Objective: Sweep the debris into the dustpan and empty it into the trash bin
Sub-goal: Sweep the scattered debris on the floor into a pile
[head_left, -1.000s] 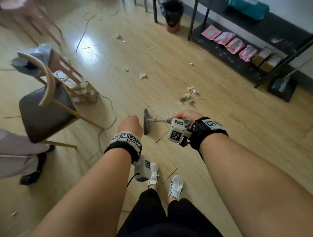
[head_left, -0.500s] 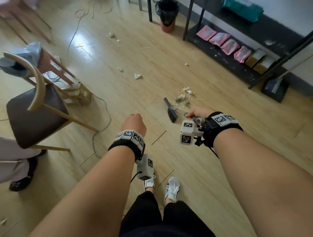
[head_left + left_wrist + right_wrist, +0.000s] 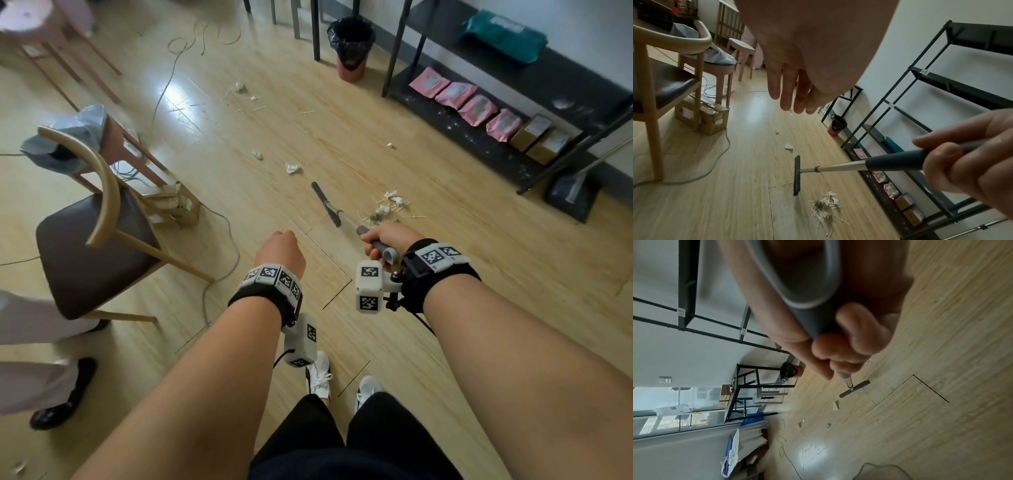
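Observation:
My right hand (image 3: 383,241) grips the grey handle of a broom whose dark head (image 3: 326,204) rests on the wooden floor, just left of a pile of sticks and paper scraps (image 3: 387,207). In the left wrist view the broom head (image 3: 796,175) stands next to the pile (image 3: 824,206). My left hand (image 3: 279,251) hangs free beside it, its fingers (image 3: 785,91) straight and holding nothing. Loose paper bits (image 3: 293,168) lie farther out. The black-lined trash bin (image 3: 351,44) stands at the far wall. A dark dustpan (image 3: 572,195) sits on the floor at the right.
A wooden chair (image 3: 89,240) and a cardboard box (image 3: 171,202) stand at the left, with a grey cable (image 3: 219,240) trailing across the floor. A black shelf (image 3: 513,102) with pink packets runs along the right wall. Another person's shoe (image 3: 61,394) is at the lower left.
The broom head has swung forward and to the right, from beside my left hand to the edge of the debris pile. My left hand has stayed free.

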A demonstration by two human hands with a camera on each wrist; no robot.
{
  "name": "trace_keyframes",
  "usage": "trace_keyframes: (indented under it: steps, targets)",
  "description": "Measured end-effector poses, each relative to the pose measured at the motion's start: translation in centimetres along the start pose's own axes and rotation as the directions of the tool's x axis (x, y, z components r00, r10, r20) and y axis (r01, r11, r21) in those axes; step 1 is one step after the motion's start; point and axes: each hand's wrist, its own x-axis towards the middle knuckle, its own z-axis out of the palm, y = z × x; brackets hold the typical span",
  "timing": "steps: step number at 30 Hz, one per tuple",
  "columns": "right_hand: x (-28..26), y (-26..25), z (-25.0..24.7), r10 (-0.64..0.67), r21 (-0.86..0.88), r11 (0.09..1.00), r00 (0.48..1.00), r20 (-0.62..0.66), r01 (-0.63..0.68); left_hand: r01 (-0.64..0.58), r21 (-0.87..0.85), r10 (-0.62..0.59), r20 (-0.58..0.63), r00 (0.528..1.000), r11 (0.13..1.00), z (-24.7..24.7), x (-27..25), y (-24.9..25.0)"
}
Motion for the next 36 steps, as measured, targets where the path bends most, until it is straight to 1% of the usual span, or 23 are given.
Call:
trace_keyframes:
  steps: [3, 7, 10, 12, 15, 19, 25, 30, 33, 36]
  targets:
    - [0.7, -0.7, 1.0, -0.02, -0.004, 1.0, 0.998, -0.057, 0.02, -0.04, 0.004, 0.04, -0.011, 0.999, 0.999, -1.2, 1.6, 0.1]
    - [1.4, -2.1, 0.0, -0.028, 0.0, 1.0, 0.991, -0.132, 0.028, -0.062, 0.008, 0.062, -0.007, 0.998, 0.998, -2.1, 3.5, 1.1]
    - [2.0, -4.0, -2.3, -0.059, 0.009, 0.998, 0.977, -0.205, 0.062, -0.077, 0.018, 0.076, 0.021, 0.997, 0.997, -2.7, 5.4, 2.9]
    - [2.7, -5.6, -4.1, -0.058, 0.018, 0.998, 0.97, -0.235, 0.064, -0.098, 0.02, 0.098, 0.017, 0.995, 0.995, -3.1, 7.0, 4.7]
    - [3.8, -7.5, -6.7, -0.022, 0.012, 1.0, 0.96, -0.28, 0.027, -0.127, 0.024, 0.126, 0.016, 0.992, 0.992, -3.8, 9.3, 7.8]
    - [5.7, -9.3, -10.0, 0.029, 0.056, 0.998, 0.942, -0.335, -0.011, -0.169, 0.035, 0.167, 0.036, 0.985, 0.985, -4.0, 12.5, 12.0]
    - [8.0, -10.7, -12.2, 0.154, 0.133, 0.984, 0.927, -0.341, -0.115, -0.24, 0.089, 0.234, 0.068, 0.97, 0.967, -3.3, 16.0, 15.7]
    - [10.5, -11.4, -11.7, 0.265, 0.284, 0.941, 0.925, -0.272, -0.186, -0.32, 0.14, 0.305, 0.122, 0.945, 0.937, -3.6, 19.4, 17.0]
    - [11.5, -12.5, -9.8, 0.225, 0.356, 0.926, 0.941, -0.254, -0.125, -0.373, 0.168, 0.35, 0.151, 0.924, 0.912, -4.2, 21.5, 16.8]
    - [12.1, -14.2, -7.5, 0.238, 0.463, 0.88, 0.941, -0.241, -0.104, -0.423, 0.204, 0.385, 0.203, 0.9, 0.883, -5.3, 23.8, 15.7]
